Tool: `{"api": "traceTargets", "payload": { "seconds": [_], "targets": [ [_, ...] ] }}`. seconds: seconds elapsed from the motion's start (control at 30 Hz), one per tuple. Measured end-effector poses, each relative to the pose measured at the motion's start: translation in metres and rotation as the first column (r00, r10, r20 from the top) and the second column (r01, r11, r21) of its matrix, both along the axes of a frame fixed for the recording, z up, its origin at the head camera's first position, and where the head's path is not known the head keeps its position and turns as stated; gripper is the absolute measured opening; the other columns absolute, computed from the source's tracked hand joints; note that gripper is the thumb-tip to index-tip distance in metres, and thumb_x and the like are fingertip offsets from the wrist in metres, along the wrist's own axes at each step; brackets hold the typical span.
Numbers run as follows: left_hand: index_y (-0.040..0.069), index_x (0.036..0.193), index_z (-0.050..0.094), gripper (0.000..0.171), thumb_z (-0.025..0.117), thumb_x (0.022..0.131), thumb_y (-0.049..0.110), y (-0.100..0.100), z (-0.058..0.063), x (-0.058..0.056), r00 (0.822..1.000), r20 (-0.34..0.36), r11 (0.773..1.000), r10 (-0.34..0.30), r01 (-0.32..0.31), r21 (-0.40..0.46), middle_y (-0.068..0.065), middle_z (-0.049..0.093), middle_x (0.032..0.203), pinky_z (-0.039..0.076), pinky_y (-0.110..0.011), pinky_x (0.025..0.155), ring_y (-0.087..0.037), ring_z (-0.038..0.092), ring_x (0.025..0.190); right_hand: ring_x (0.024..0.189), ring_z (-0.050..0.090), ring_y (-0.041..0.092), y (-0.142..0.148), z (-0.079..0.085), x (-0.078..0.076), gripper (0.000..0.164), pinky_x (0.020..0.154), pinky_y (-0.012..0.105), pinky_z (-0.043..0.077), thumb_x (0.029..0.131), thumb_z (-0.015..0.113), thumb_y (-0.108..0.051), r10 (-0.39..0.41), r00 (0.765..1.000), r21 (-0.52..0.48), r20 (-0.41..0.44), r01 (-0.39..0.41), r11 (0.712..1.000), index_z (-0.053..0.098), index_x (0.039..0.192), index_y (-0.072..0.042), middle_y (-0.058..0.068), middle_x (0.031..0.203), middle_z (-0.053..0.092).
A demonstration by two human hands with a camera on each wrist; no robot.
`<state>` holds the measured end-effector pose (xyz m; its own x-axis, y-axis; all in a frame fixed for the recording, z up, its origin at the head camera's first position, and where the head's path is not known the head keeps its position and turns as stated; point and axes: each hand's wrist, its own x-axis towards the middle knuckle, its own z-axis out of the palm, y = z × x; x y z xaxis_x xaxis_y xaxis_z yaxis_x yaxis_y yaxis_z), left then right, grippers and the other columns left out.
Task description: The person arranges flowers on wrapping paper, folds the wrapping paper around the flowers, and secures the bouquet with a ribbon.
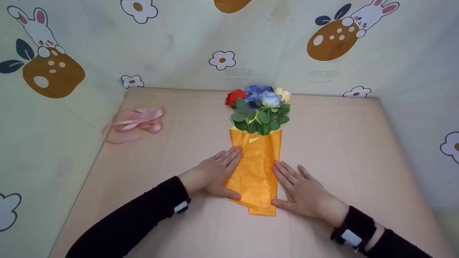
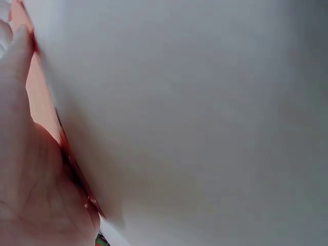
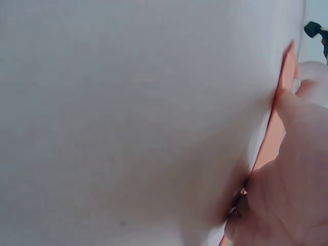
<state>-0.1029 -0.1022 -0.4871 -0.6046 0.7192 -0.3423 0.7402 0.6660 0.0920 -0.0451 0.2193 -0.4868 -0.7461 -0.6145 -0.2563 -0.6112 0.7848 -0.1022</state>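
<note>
A person with a bare left hand (image 1: 218, 173), a bare right hand (image 1: 306, 193) and long black sleeves. The left sleeve (image 1: 131, 213) is plain, fairly close-fitting and dark down to the wrist, where cloth and any strap blend into one black. A small white plate (image 1: 181, 206), roughly rectangular, shows at its edge. The right sleeve (image 1: 396, 245) ends higher, leaving a strip of forearm (image 1: 374, 237) before a wide black wristband (image 1: 360, 222). This carries a white tag (image 1: 351, 237), rectangular with softened corners, against dark backing.
</note>
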Motion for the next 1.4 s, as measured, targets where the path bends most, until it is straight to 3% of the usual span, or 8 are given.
{"api": "traceTargets", "payload": {
  "seconds": [0.13,0.37,0.53,0.97,1.07,1.2,1.3,1.4],
  "targets": [
    [0.004,0.165,-0.005,0.127,0.04,0.085,0.092,-0.003,0.0,-0.003,1.0,0.015,1.0,-0.008,0.008,0.022,-0.015,-0.01,0.173,0.011,-0.044,0.128,-0.028,-0.004,0.16,0.159,0.014,0.028,0.002,0.0,-0.004,0.1,0.122,0.064,0.018,0.098,0.037,-0.078,0.007,1.0,-0.015,0.005,-0.007,1.0,0.017,0.166,-0.008,0.008,0.174,0.009],
    [0.003,0.165,0.001,0.127,0.042,0.084,0.092,-0.005,0.004,-0.007,0.999,-0.035,0.999,-0.036,0.036,0.007,-0.015,-0.003,0.174,0.012,-0.05,0.128,-0.028,0.003,0.16,0.159,0.017,0.029,-0.001,0.0,-0.006,0.1,0.123,0.064,0.018,0.097,0.038,-0.078,0.018,1.0,-0.007,-0.008,-0.018,1.0,0.018,0.166,-0.007,0.009,0.173,0.013],
    [0.001,0.165,0.001,0.127,0.044,0.085,0.09,-0.006,0.006,-0.007,0.999,-0.011,0.999,-0.04,0.04,0.015,-0.017,-0.002,0.173,0.012,-0.049,0.128,-0.028,0.003,0.16,0.158,0.016,0.031,-0.001,0.001,-0.005,0.1,0.123,0.064,0.017,0.098,0.041,-0.076,0.025,1.0,-0.027,0.01,-0.025,0.999,0.018,0.165,-0.005,0.011,0.173,0.012],
    [-0.001,0.164,0.002,0.118,0.042,0.092,0.083,-0.01,0.013,-0.007,0.999,0.035,0.997,0.015,-0.018,0.074,-0.02,-0.004,0.172,0.013,-0.05,0.127,-0.031,0.001,0.16,0.159,0.011,0.03,0.007,0.006,-0.011,0.099,0.123,0.062,0.02,0.1,0.042,-0.072,-0.006,0.998,-0.08,0.061,0.011,0.997,0.009,0.166,-0.007,0.01,0.174,0.003],
    [-0.001,0.164,0.003,0.112,0.041,0.096,0.079,-0.01,0.019,-0.009,0.995,0.081,0.991,0.062,-0.071,0.111,-0.02,-0.001,0.172,0.011,-0.05,0.128,-0.03,0.003,0.16,0.157,0.02,0.031,0.008,0.011,-0.014,0.092,0.121,0.062,0.026,0.103,0.048,-0.064,-0.022,1.0,-0.132,0.003,0.023,0.991,0.016,0.165,-0.003,0.015,0.172,0.014],
    [-0.001,0.164,0.012,0.099,0.039,0.102,0.071,-0.015,0.027,-0.014,0.989,0.075,0.973,0.125,-0.137,0.186,-0.02,0.013,0.171,0.015,-0.047,0.127,-0.031,0.016,0.158,0.141,0.05,0.036,0.011,0.016,-0.019,0.071,0.11,0.057,0.044,0.105,0.059,-0.043,-0.052,0.988,-0.257,-0.148,0.012,0.966,0.04,0.156,0.003,0.023,0.155,0.047],
    [-0.004,0.16,0.03,0.084,0.045,0.106,0.059,-0.023,0.033,-0.02,0.985,0.017,0.944,0.174,-0.172,0.282,-0.023,0.033,0.164,0.026,-0.048,0.124,-0.035,0.036,0.151,0.112,0.071,0.036,0.015,0.019,-0.025,0.05,0.094,0.053,0.057,0.102,0.066,-0.026,-0.092,0.962,-0.362,-0.256,-0.008,0.932,0.059,0.141,0.005,0.022,0.124,0.071],
    [-0.008,0.146,0.052,0.066,0.054,0.106,0.044,-0.036,0.038,-0.027,0.966,-0.041,0.894,0.254,-0.218,0.391,-0.026,0.055,0.147,0.04,-0.05,0.116,-0.04,0.055,0.135,0.092,0.074,0.032,0.022,0.02,-0.032,0.035,0.082,0.051,0.06,0.098,0.07,-0.018,-0.142,0.943,-0.427,-0.3,0.001,0.904,0.069,0.126,0.003,0.016,0.103,0.076]
  ]
}}
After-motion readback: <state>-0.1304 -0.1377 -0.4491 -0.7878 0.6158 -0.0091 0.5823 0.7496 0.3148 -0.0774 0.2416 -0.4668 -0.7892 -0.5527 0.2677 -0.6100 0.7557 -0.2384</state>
